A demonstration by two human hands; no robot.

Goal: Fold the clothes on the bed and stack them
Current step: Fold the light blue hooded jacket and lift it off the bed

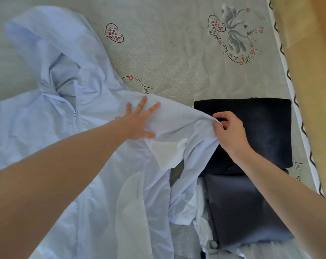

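Nearest, folded grey garment (246,208), then folded dark navy garment (261,128) beyond. Right hand (231,133) pinching pale blue hooded jacket (52,116) sleeve over them. Left hand (137,120) flat, fingers spread, pressing jacket onto grey printed bed sheet (177,58).

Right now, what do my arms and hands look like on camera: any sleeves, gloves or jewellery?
Both arms are bare up to the frame edge: no sleeves show. The left hand and right hand wear no gloves, and no rings, watch or bracelets are visible.
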